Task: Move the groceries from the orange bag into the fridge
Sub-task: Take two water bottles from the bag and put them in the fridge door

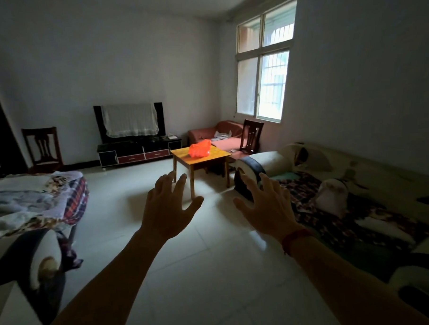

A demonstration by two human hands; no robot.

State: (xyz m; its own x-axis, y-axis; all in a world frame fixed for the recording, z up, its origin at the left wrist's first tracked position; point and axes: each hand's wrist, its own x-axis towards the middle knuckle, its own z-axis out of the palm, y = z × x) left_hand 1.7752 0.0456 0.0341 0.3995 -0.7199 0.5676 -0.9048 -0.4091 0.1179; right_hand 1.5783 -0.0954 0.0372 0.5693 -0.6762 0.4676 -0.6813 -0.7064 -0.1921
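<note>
An orange plastic bag [200, 149], bulging and knotted, sits on a small yellow wooden table [220, 155] across the room. My left hand [168, 208] and my right hand [267, 204] are stretched out in front of me with fingers spread, holding nothing, well short of the table. A red cord circles my right wrist. No fridge is in view, and the bag's contents are hidden.
A long sofa [352, 200] with cushions runs along the right wall. Another sofa [33, 204] piled with blankets stands at the left. A TV stand [139, 151], two dark wooden chairs [253, 136] and a pink sofa [222, 132] line the far side. White tiled floor [212, 248] lies between.
</note>
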